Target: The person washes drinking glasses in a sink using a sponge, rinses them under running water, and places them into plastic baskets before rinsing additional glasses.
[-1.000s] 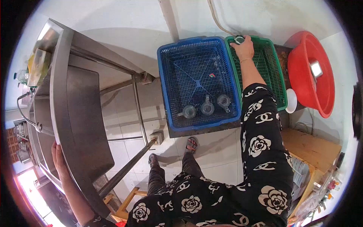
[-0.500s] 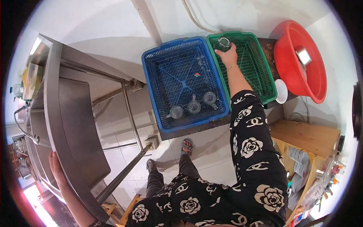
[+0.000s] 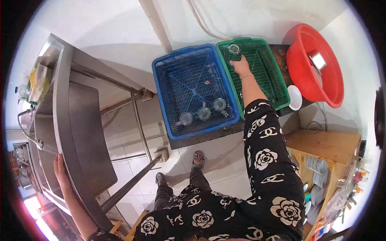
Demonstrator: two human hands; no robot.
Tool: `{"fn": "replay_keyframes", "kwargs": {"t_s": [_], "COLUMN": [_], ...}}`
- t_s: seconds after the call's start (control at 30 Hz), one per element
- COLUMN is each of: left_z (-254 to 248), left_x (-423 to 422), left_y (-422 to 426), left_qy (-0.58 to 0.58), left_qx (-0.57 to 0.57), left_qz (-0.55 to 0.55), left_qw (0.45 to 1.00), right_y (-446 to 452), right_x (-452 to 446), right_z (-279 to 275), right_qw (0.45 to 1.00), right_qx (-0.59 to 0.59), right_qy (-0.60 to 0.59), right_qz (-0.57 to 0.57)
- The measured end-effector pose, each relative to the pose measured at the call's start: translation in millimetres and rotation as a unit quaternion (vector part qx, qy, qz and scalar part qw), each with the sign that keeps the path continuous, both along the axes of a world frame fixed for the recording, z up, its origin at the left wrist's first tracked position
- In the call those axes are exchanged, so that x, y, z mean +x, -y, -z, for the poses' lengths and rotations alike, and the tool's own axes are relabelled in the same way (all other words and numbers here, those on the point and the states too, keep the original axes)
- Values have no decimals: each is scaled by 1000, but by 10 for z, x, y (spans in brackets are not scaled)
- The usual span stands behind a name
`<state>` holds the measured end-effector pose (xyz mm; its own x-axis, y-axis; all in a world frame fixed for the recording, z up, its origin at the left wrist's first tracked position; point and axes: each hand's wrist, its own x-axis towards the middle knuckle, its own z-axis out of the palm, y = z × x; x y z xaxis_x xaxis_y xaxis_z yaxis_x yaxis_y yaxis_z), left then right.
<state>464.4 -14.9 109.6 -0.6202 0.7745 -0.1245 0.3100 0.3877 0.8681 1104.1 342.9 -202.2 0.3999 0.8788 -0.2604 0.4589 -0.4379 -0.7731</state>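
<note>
A clear glass mug [image 3: 234, 49] stands at the far left corner of the green plastic basket [image 3: 277, 76]. My right hand [image 3: 240, 67] is just on the near side of this mug, thumb and fingers apart; whether a fingertip still touches the glass is hard to see. Against the edge of the stainless steel sink [image 3: 66, 120] rests my left hand [image 3: 60, 170], its fingers stretched along the metal and holding nothing. Three glass mugs, including the middle one [image 3: 204, 113], sit in a row along the near side of the blue plastic basket [image 3: 159, 92].
Right of the baskets, a red basin [image 3: 335, 72] leans with a metal container [image 3: 317, 60] inside. Beside it is a white bowl [image 3: 295, 97]. A wooden cabinet [image 3: 321, 144] with stacked plates [image 3: 317, 165] stands at right. Steel legs and a crossbar [image 3: 132, 182] support the sink.
My right hand has drawn back slightly from the glass mug, which stays in the green basket's corner. My left hand remains on the sink edge. The whole view has shifted a little.
</note>
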Motion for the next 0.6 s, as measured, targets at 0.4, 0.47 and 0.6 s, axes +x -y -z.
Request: {"fn": "replay_keyframes", "kwargs": {"t_s": [0.4, 0.47, 0.6], "left_z": [-52, -45, -138], "left_x": [83, 25, 152], "left_y": [-15, -5, -41], "left_qy": [-15, -47, -109], "left_qx": [-13, -20, -27], "left_qz": [-6, -9, -16], "left_qw": [1000, 999, 994], "right_y": [34, 99, 492], "right_x": [-97, -208, -504], "right_z": [361, 65, -475], "right_qw": [1000, 988, 977], "right_qx": [24, 46, 118], "right_qy": [16, 145, 168], "right_qz": [-10, -24, -51]}}
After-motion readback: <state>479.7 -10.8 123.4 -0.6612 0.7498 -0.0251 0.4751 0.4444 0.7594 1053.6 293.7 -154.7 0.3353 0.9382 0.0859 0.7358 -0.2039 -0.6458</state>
